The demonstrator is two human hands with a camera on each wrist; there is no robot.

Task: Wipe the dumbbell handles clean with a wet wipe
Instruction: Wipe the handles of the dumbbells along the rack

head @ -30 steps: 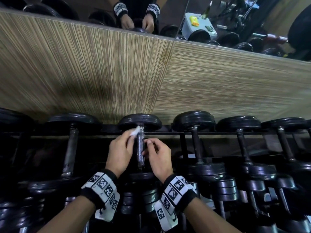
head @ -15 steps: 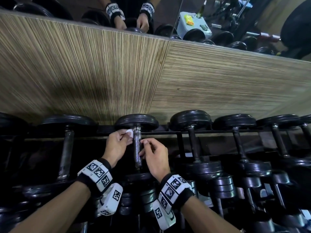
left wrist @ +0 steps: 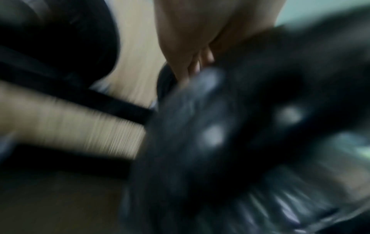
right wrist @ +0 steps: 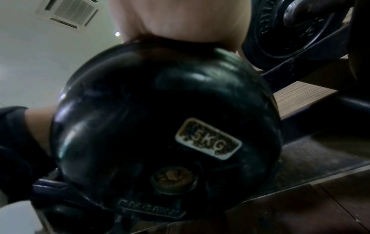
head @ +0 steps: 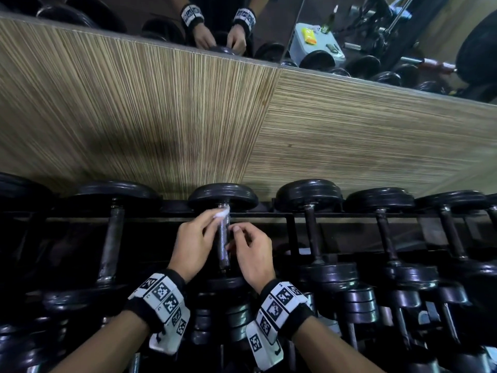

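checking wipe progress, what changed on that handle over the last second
The left hand, pinching the wet wipe, slid it back up the handle to the far end near the plate, after dipping slightly half a second ago. The right hand kept its fingers by the handle's right side. The dumbbell stayed on the rack.

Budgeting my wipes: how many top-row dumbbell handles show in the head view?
5: left handle; wiped handle; three right handles. More may hide at the dark edges.
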